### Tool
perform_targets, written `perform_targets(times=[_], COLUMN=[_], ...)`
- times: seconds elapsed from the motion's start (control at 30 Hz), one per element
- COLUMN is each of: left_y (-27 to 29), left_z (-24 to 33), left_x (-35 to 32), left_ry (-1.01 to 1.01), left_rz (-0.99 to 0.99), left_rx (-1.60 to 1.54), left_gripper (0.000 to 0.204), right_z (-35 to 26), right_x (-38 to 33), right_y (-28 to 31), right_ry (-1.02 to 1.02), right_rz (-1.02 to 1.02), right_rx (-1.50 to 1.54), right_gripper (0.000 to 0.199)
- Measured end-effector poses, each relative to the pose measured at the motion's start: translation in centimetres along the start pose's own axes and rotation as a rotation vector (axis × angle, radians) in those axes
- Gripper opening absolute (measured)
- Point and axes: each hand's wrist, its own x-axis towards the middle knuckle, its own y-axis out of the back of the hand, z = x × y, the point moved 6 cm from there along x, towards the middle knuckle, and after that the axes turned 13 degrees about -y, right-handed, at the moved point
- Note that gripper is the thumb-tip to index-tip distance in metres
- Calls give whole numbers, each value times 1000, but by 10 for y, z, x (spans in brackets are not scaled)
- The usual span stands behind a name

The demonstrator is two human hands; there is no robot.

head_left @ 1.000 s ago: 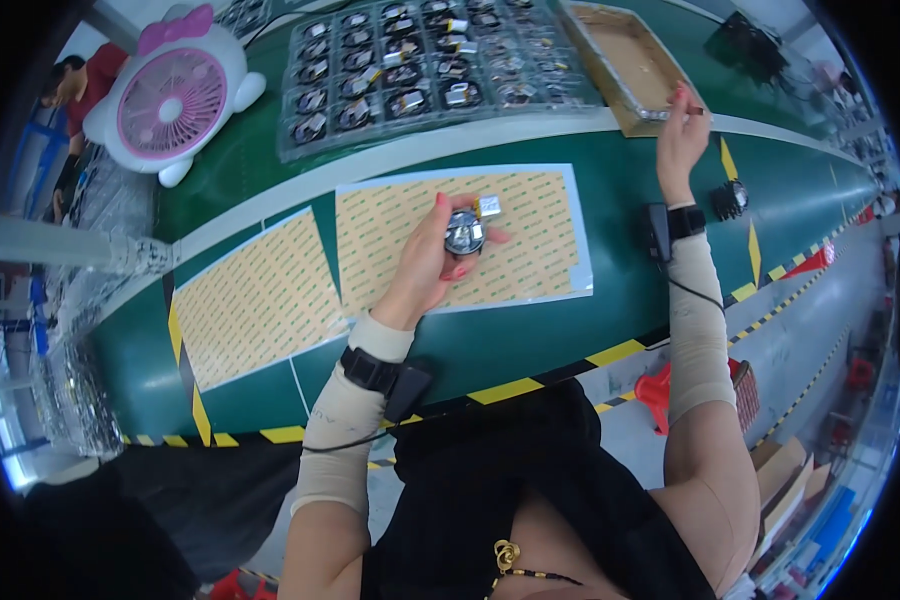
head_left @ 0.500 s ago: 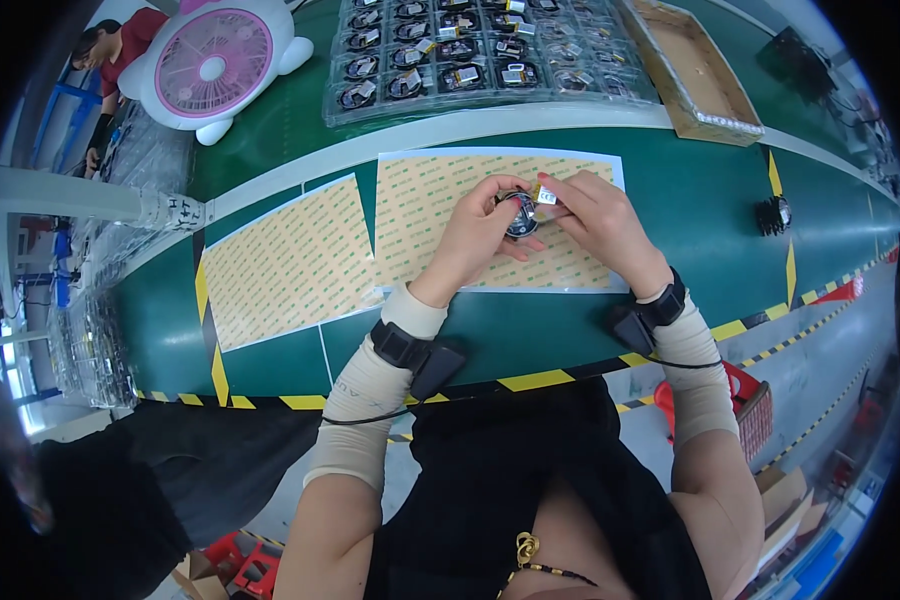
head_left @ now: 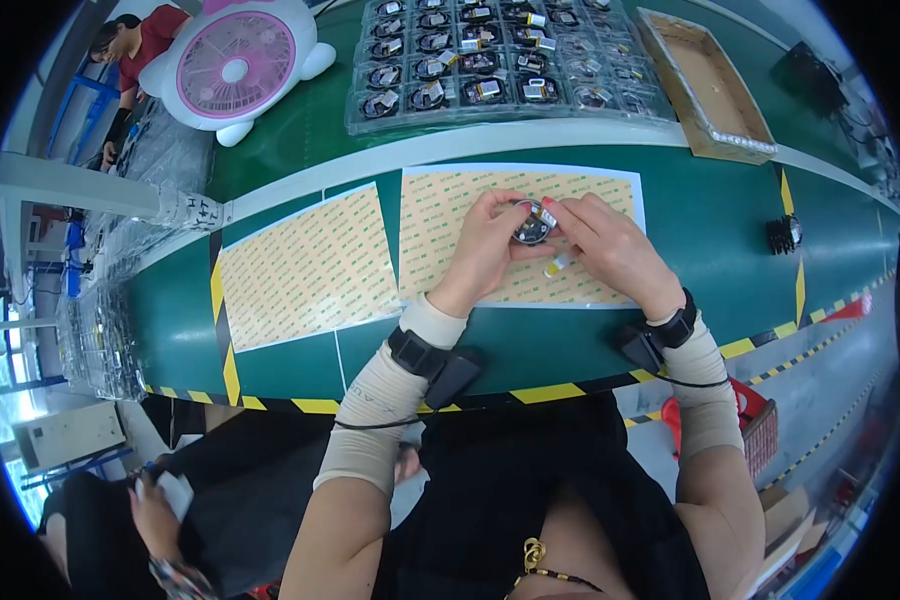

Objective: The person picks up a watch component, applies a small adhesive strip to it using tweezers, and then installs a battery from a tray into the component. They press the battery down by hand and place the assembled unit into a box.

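Note:
A round black electronic module with exposed circuitry is held over the right-hand patterned sheet. My left hand grips its left rim, thumb on top and fingers around it. My right hand is closed at the module's upper right, thumb and forefinger pinching a small whitish flat piece against it. Below the right fingers shows a small white-and-yellow strip; whether it is held or lies on the sheet I cannot tell. Beneath both hands is the beige adhesive-backing sheet with green print.
A second patterned sheet lies to the left. Behind a pale rail stand clear trays of similar modules, a cardboard box and a pink-and-white fan. A small black part sits at right. Other people are at far left and lower left.
The white-labelled piece in my right fingers has come down onto the module. The white-and-yellow strip now shows below the right hand. At lower left a person's hand has come into view.

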Motion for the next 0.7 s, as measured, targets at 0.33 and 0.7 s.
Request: perform_targets(times=[0.33, 0.7], left_y=[0, -6], left_z=[-6, -5], left_x=[-7, -11], left_ry=[-128, -114], left_rz=[138, 113], left_rx=[120, -95], left_gripper=[15, 15], right_z=[-18, -19], right_x=[-7, -5], right_y=[-6, -3], right_ry=[38, 19], right_rz=[242, 347], right_rx=[-78, 21], right_gripper=[34, 32])
